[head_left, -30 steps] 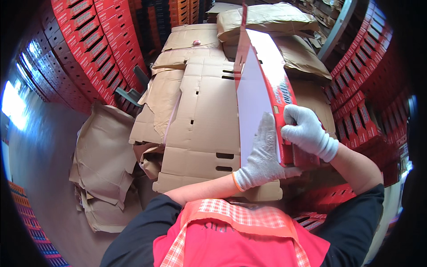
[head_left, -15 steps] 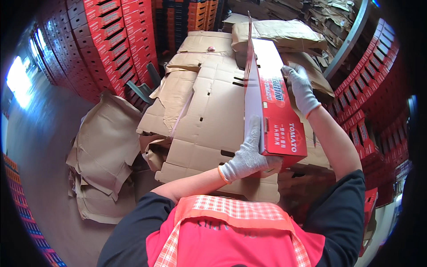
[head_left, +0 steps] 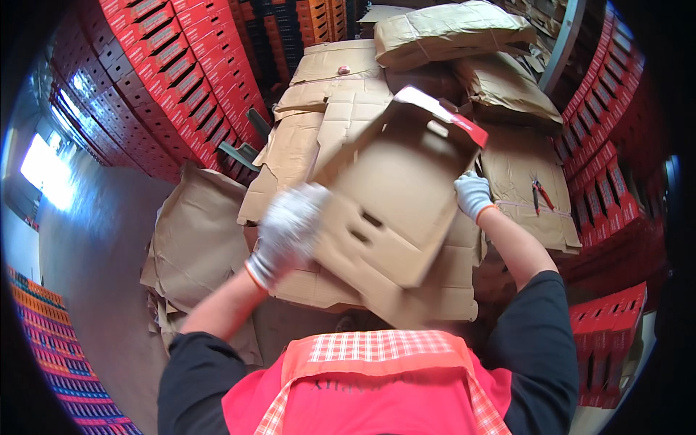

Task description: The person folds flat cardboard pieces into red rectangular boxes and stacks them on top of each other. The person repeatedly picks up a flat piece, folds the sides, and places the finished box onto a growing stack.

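Observation:
A cardboard box point(head_left: 395, 188), part folded, is held tilted above a stack of flat cardboard. Its brown inside faces up, and its far wall shows a red and white outer face. My right hand point(head_left: 473, 194), in a grey-white glove, grips the box's right edge with its fingers closed. By the box's left side is my left hand point(head_left: 288, 225), gloved too and smeared by motion. Its fingers do not show clearly, and I cannot tell whether it holds the box edge. Beneath the box lie flat brown cardboard blanks point(head_left: 355, 109).
Red-handled cutters point(head_left: 541, 196) lie on a tied cardboard bundle at right. Paper-wrapped bundles point(head_left: 449, 32) sit at the back. Tall stacks of red boxes point(head_left: 174, 65) rise at left, with more red boxes point(head_left: 602, 196) at right. Brown paper point(head_left: 199, 239) drapes at the left.
The box has turned from standing on edge, red side showing, to lying open with its brown inside up. My left hand has moved left; my right hand has moved down along the box.

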`<state>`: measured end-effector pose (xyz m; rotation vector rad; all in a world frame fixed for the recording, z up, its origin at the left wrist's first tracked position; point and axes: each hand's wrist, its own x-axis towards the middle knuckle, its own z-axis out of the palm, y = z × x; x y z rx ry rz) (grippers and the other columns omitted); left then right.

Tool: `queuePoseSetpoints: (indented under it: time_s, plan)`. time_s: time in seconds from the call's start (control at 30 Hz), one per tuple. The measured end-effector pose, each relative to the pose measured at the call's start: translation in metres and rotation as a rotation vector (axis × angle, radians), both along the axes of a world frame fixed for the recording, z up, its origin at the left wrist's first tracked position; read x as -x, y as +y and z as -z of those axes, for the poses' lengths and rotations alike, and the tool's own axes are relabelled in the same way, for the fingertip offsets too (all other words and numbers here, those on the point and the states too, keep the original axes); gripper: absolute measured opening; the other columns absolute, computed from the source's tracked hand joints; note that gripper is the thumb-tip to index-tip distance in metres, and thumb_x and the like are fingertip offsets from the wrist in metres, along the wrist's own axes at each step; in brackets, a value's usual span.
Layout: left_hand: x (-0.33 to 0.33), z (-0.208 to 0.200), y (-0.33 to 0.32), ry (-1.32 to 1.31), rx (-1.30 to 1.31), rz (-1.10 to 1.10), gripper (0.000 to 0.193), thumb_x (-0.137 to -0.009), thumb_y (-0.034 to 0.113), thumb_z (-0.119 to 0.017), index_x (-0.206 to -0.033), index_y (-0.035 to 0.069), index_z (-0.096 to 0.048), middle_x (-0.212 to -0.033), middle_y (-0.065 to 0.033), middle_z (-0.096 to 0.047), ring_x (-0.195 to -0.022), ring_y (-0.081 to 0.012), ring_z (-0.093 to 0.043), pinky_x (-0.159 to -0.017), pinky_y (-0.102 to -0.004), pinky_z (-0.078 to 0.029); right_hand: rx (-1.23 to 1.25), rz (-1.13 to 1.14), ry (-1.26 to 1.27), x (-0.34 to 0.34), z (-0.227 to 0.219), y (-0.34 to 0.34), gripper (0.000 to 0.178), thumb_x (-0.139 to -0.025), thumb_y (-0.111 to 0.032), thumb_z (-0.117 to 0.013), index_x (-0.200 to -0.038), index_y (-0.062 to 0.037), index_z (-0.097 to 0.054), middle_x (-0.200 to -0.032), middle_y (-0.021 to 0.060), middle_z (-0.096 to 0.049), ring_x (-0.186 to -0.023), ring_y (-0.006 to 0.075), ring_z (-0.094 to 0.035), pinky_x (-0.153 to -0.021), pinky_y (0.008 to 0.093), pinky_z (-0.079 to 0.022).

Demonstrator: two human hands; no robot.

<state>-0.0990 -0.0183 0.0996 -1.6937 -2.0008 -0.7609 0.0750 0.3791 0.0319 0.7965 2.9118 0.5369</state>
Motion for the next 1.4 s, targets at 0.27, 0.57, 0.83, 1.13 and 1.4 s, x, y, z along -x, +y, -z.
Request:
queuePoseSetpoints:
  time_s: [0.27,0.57,0.83,1.13,1.4]
  plan:
    - [0.060,0.066,0.007,0.510,0.698,0.582,0.060,-0.071,0.034,-0.074,-0.128,0.023,-0.060,-0.145,-0.0027,-0.049,-0.137,-0.0243,-0.043,-0.113,-0.0579,-0.029,0.558,-0.788,-0.223,-0.117,-0.012,-0.099,0.067,-0.061,-0.031,-0.080,-0.124,-0.0214,-0.059,-0.129,0.0043,-0.057,-0.118,0.0269,-0.055,-0.090,0.0440,-0.048]
    - [0.032,0.021,0.085,-0.052,0.151,0.131,0.029,-0.084,0.039,-0.072,-0.075,0.013,-0.066,-0.064,-0.0123,-0.062,-0.058,-0.0304,-0.063,-0.053,-0.0408,-0.049,0.439,-0.397,0.734,-0.094,-0.035,-0.069,0.030,-0.073,-0.034,-0.081,-0.083,-0.0104,-0.067,-0.074,0.0109,-0.064,-0.069,0.0297,-0.065,-0.061,0.0401,-0.052]
    - [-0.031,-0.010,0.000,-0.860,1.198,0.966,0.081,-0.078,0.037,-0.078,-0.148,0.014,-0.043,-0.131,-0.0223,-0.060,-0.116,-0.0291,-0.061,-0.098,-0.0374,-0.047,1.459,-0.396,-0.641,-0.148,-0.089,-0.144,0.079,-0.083,-0.045,-0.071,-0.145,-0.0059,-0.042,-0.136,0.0213,-0.056,-0.124,0.0364,-0.055,-0.106,0.0410,-0.041]
    - [0.013,0.061,0.025,-0.079,0.522,-0.203,0.067,-0.091,0.028,-0.063,-0.151,0.010,-0.037,-0.155,-0.0158,-0.036,-0.143,-0.0287,-0.034,-0.120,-0.0481,-0.016,0.657,-0.238,0.480,-0.144,-0.009,-0.082,0.078,-0.073,-0.044,-0.081,-0.134,-0.0046,-0.052,-0.142,0.0219,-0.049,-0.131,0.0391,-0.047,-0.110,0.0434,-0.040]
    - [-0.027,0.126,0.053,-2.047,-0.523,0.054,0.079,-0.089,0.013,-0.057,-0.157,0.005,-0.017,-0.154,-0.0095,-0.034,-0.134,-0.0200,-0.043,-0.113,-0.0351,-0.035,2.036,0.540,1.483,-0.109,0.073,-0.060,0.082,-0.080,-0.003,-0.063,-0.152,-0.0014,-0.025,-0.084,-0.0011,-0.059,-0.072,0.0080,-0.057,-0.072,0.0226,-0.049]
